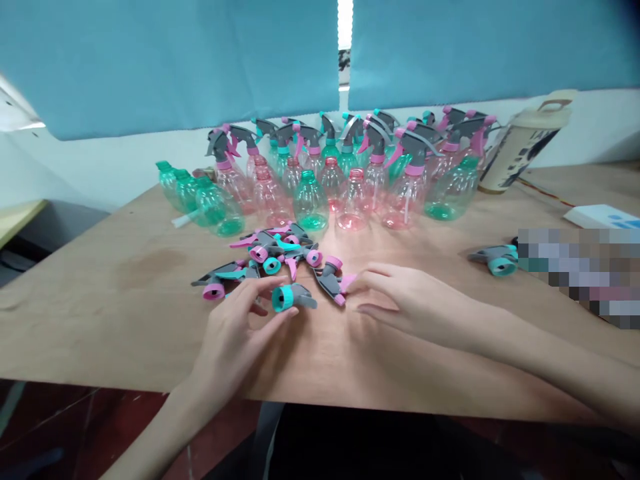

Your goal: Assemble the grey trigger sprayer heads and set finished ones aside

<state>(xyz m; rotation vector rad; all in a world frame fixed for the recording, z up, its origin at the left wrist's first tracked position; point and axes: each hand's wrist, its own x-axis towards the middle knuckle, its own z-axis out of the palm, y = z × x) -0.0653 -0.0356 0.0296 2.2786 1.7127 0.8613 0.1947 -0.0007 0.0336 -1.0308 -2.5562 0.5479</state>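
My left hand (237,320) holds a grey spray head with a teal collar (283,298) between thumb and fingers, just above the wooden table. The collar's open end points toward the left. My right hand (400,297) has its thumb and fingers apart, the fingertips at the pink trigger of a grey and pink spray head (330,283); whether they touch it I cannot tell. Beyond my hands lies a loose pile of spray heads (273,250) with pink or teal collars.
Behind the pile stand several clear pink and green bottles, some uncapped like this green bottle (311,203), others with spray heads fitted, like this pink bottle (405,200). A cream tumbler (525,143) stands at the back right. Another teal-collared spray head (500,260) lies at right.
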